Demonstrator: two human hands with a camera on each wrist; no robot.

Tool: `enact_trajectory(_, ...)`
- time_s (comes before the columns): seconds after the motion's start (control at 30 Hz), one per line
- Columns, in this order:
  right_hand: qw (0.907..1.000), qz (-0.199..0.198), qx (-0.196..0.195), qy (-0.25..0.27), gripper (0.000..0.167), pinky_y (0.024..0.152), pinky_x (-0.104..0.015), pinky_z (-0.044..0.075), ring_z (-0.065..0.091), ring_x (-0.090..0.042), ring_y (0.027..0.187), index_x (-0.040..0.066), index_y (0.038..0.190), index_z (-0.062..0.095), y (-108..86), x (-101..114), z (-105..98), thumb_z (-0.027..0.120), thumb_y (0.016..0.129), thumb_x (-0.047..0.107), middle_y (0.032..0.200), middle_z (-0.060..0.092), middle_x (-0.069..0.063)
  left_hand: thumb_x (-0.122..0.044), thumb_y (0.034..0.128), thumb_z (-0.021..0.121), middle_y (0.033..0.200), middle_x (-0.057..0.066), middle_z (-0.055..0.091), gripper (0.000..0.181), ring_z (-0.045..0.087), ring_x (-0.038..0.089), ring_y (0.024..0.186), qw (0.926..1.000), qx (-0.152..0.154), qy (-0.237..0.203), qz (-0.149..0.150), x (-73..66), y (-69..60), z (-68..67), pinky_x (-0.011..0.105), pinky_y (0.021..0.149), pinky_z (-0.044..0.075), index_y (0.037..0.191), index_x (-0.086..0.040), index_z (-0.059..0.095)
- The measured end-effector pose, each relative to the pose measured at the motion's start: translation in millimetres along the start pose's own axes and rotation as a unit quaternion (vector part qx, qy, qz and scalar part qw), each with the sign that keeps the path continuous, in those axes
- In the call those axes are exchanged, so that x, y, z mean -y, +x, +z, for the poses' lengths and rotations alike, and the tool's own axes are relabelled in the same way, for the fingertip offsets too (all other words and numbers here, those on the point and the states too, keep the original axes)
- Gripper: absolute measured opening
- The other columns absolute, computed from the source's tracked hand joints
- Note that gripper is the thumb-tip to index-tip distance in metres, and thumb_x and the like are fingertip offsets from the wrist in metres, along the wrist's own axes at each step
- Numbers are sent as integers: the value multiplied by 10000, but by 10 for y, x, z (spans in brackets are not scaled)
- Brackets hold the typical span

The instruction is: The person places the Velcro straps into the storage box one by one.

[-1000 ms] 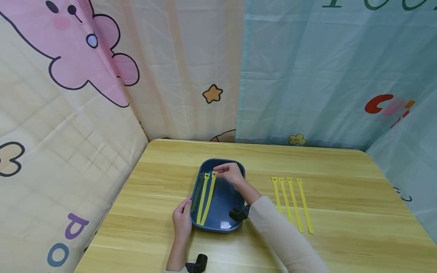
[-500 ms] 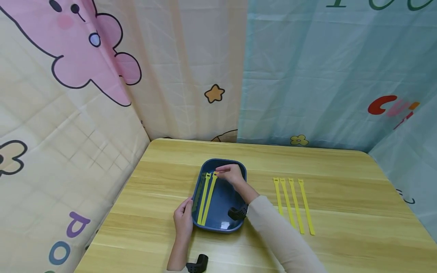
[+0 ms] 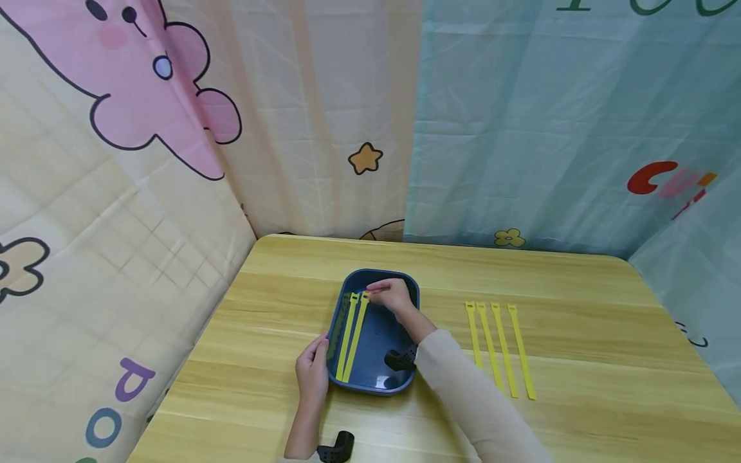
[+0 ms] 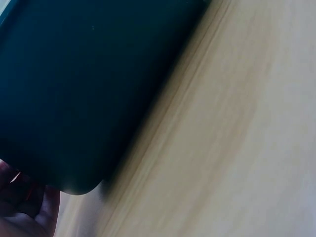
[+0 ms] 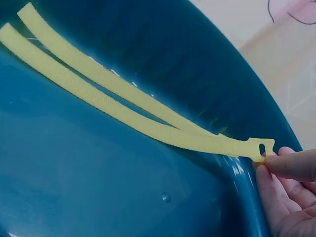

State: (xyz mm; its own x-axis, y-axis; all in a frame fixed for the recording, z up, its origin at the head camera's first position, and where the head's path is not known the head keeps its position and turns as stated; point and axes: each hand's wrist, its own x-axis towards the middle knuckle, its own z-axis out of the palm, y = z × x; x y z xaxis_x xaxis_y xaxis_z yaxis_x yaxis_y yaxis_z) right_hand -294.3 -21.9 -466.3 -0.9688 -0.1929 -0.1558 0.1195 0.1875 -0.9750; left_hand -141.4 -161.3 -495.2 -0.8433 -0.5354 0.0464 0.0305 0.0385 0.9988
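In the head view my left hand [image 3: 312, 373] holds the left side of a blue plastic tray [image 3: 379, 341]. The left wrist view shows that hand [image 4: 29, 210] at one corner of the dark tray wall [image 4: 89, 98]. My right hand [image 3: 392, 296] is over the tray and pinches the slotted head of a yellow hook-and-loop cable tie [image 3: 356, 334] between thumb and fingers. Seen from the right wrist, this cable tie [image 5: 123, 111] bows slightly along its length. A second yellow cable tie [image 3: 347, 334] lies in the tray close beside it, its head partly hidden behind the held one.
Several more yellow cable ties [image 3: 523, 354] lie side by side on the wooden table [image 3: 608, 334], right of the tray; my right sleeve [image 3: 463, 386] passes close to their lower ends. Printed curtains [image 3: 324, 116] hang behind and beside the table.
The head view has shifted slightly, so the whole scene sits a little further right. Both hands keep their hold, and the cable ties lie nearly as before.
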Motion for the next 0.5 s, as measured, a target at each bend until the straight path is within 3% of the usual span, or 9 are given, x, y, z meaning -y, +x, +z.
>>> enact_trajectory(0.5,9993,112,75,-347,168,740,-308,520,624,-181,751,-52,973,675,-28,6,22,650,807,-46,858,669,-124,-62,931,503,1120,213,605,259,527,275,1084,10000,-16,24,94,44,8,2,125,812,401,1091,105,620)
